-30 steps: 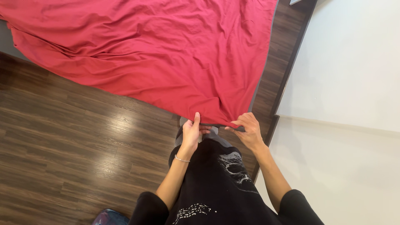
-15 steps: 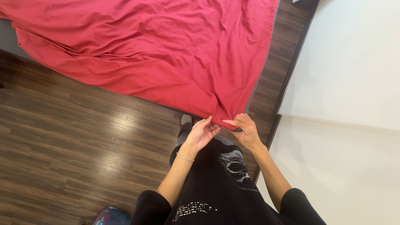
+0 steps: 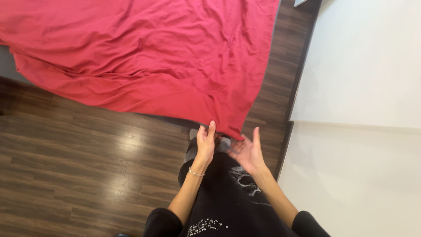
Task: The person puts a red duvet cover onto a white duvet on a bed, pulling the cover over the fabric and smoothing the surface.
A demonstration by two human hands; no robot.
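Red sheet (image 3: pixel 144 57) drapes onto dark wooden floor (image 3: pixel 79 175).

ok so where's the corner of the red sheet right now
In the head view, the corner of the red sheet hangs low and centre over the wooden floor, just above the left hand, whose fingertips touch its edge, and the open right hand.
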